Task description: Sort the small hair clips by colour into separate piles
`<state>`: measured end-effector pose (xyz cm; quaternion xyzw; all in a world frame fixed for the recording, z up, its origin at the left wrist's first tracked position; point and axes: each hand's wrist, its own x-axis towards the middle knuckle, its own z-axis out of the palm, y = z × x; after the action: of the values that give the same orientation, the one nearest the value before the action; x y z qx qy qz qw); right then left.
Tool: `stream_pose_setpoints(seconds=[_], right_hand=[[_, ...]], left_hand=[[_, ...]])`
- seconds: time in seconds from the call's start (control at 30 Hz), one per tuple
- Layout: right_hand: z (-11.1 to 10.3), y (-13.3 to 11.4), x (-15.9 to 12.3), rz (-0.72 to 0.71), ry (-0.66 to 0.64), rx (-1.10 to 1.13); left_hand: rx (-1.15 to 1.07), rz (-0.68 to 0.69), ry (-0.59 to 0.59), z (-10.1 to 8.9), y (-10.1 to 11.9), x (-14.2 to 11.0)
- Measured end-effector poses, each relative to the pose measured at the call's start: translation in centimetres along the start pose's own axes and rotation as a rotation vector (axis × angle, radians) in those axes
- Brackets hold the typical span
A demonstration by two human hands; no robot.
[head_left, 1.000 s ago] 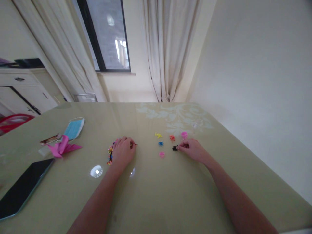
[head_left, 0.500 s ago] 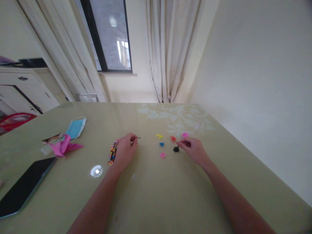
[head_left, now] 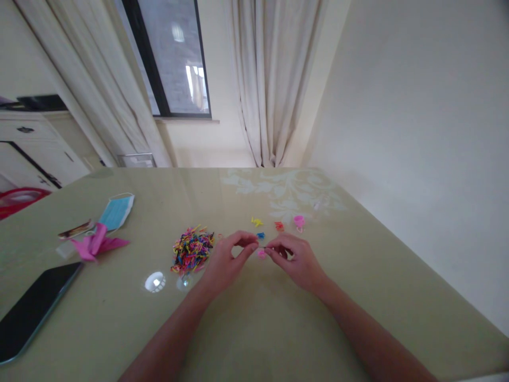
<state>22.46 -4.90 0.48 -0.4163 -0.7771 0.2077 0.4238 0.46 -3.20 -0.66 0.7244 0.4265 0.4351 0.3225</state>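
My left hand (head_left: 234,260) and my right hand (head_left: 292,257) meet fingertip to fingertip over the table, both closed in a pinch. A thin dark strand, looking like a small black rubber band (head_left: 262,247), runs between the fingertips. Left of my left hand lies a heap of multicoloured rubber bands (head_left: 193,252). Small sorted piles sit around the fingers: yellow bands (head_left: 257,222), blue bands (head_left: 261,235), red-orange bands (head_left: 279,226) and pink bands (head_left: 261,254). Farther right is a brighter pink pile (head_left: 299,222). My right hand hides the black pile.
A phone (head_left: 37,307) rests at the table's left, near a pink folded paper figure (head_left: 97,244), a blue face mask (head_left: 116,212) and a narrow brown packet (head_left: 75,229). The wall (head_left: 421,159) borders the table (head_left: 254,329) on the right.
My left hand has moved right from the multicoloured heap, uncovering it. My right hand has moved left from beside the black and red piles, and the two hands now meet.
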Motion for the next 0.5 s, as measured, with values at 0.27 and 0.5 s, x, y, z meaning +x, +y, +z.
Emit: stream_pose_setpoints(seconds=[0.27,0.5], right_hand=[[-2.2,-1.1,0.0,-0.195,0.3,0.045],[-2.9,-0.9,0.1,-0.234,0.338,0.062]], left_hand=[[0.904,-0.214,0.047,-4.3,-2.6,0.2],[1.017,-0.341,-0.079,-5.1,-2.9,0.4]])
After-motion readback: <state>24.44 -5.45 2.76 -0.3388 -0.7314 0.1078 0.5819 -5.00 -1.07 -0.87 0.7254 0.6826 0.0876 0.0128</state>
